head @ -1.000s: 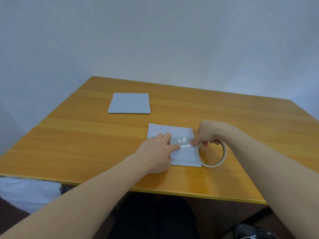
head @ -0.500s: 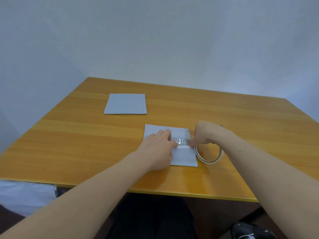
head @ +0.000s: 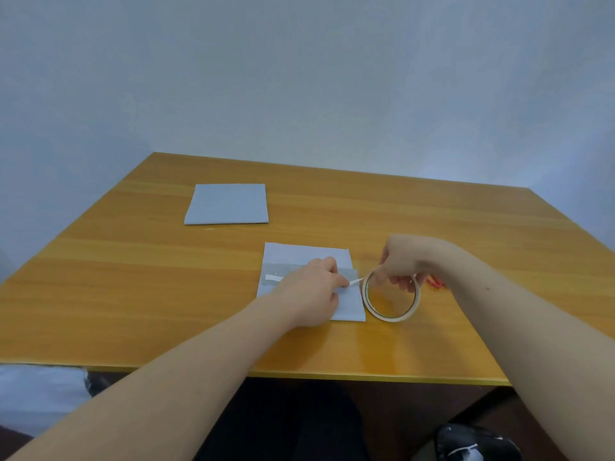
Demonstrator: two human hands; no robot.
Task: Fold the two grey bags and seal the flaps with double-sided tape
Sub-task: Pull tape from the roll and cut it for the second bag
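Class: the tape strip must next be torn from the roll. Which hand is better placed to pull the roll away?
The right hand: it grips the tape roll, while the left hand presses the strip onto the near bag.

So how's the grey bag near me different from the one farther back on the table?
The near bag has a strip of tape across it and the left hand pressing on it; the far bag lies untouched, with no tape showing. The near bag sits beside the tape roll; the far bag lies alone. Both are flat grey rectangles.
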